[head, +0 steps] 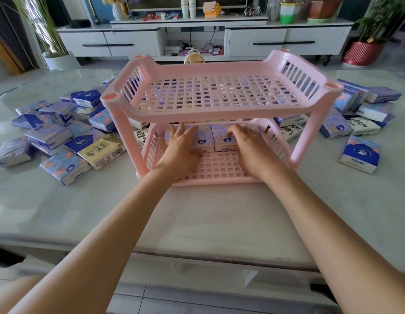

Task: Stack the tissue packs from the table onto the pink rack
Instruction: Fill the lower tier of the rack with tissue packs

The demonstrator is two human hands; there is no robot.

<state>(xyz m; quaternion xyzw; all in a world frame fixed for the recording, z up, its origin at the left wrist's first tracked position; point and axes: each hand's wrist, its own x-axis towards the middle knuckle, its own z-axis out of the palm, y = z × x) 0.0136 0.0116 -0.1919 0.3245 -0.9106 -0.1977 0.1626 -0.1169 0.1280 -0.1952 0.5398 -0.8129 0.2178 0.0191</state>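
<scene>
My two bare forearms reach away from me over the pale marble-look table (pixel 208 218), and both hands are inside the lower tier of the pink slatted plastic two-tier rack (pixel 197 114), which stands on the middle of the table. My left hand (pixel 181 148) lies flat with straight fingers on the top of a purple floral tissue pack (pixel 202 138) that sits toward the far side of the lower shelf. My right hand (pixel 249 143) rests on the neighbouring purple floral pack (pixel 221 137), fingers only lightly bent; neither hand is clasped round anything. The two packs touch side by side, with bare pink lattice on the near side of them. Left of the rack a loose heap of blue and purple tissue packs (pixel 56 132) sprawls on the table, a cream-yellow pack (pixel 101 152) among them. To the right lies a single blue and white pack (pixel 360 154), with another heap of packs (pixel 355 109) farther off. Beyond the table stands a low white media cabinet (pixel 133 41), and a plant in a red ribbed pot (pixel 362 53) is at far right.
</scene>
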